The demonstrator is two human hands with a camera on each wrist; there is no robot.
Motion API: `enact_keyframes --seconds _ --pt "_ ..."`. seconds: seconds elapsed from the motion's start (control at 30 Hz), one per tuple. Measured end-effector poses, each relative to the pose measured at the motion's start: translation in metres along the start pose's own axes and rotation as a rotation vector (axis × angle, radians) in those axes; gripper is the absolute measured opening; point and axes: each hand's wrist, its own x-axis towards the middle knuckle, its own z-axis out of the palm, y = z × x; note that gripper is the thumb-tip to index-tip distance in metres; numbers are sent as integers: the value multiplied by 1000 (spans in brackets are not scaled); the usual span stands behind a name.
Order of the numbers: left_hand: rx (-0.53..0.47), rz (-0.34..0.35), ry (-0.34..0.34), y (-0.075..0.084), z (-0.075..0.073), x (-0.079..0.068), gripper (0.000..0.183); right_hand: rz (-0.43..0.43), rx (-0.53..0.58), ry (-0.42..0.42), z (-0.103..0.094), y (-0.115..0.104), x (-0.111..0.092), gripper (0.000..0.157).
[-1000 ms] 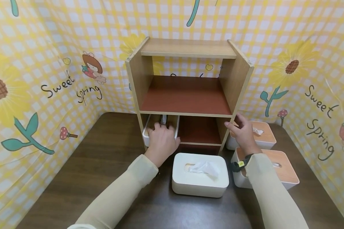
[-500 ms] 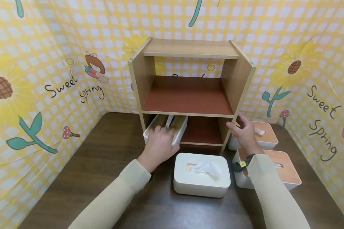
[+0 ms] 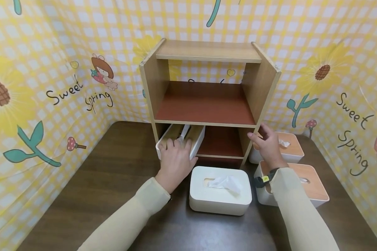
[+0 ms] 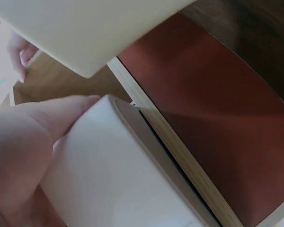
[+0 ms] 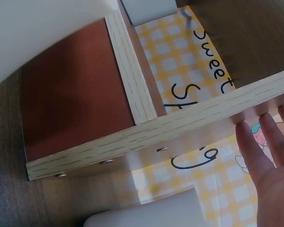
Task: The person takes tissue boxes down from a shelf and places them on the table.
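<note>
My left hand (image 3: 176, 162) grips the front end of a white tissue box (image 3: 200, 138) with a light wood lid and a tuft of tissue. The box lies at an angle in the lower left of a wooden shelf unit (image 3: 207, 108), its front end sticking out. In the left wrist view the thumb presses along the box's white wall (image 4: 118, 165). My right hand (image 3: 268, 146) holds the unit's right side panel (image 5: 203, 113), thumb at the front edge, fingertips on the outer face. A cream tissue box (image 3: 207, 206) stands on the table before the unit.
Right of the unit are two white tissue boxes with orange wood lids, one behind (image 3: 293, 148) and one nearer (image 3: 312, 181), partly under my right arm. The dark table (image 3: 91, 188) ends at a yellow checked cloth (image 3: 122, 76) on the back and sides.
My left hand has drawn the wood-lidded box forward a little and turned it, its rear end swinging right. Over the last half second it hardly moves. The right hand stays on the panel.
</note>
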Motion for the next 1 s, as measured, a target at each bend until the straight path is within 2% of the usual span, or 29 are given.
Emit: enact_keyframes --seconds 0.2,0.33,0.57,1.0 --pt "-109 32 -22 -6 -2 4 55 -15 -24 -1 -1 1 3 56" --pt "-174 50 -36 -10 -2 2 57 -37 -45 -8 -1 1 3 56" --pt "-256 135 79 -20 7 -4 53 -9 -42 -11 -2 0 1 56" --pt "-356 248 229 -32 21 -8 51 -2 -24 -13 -1 -1 1 58"
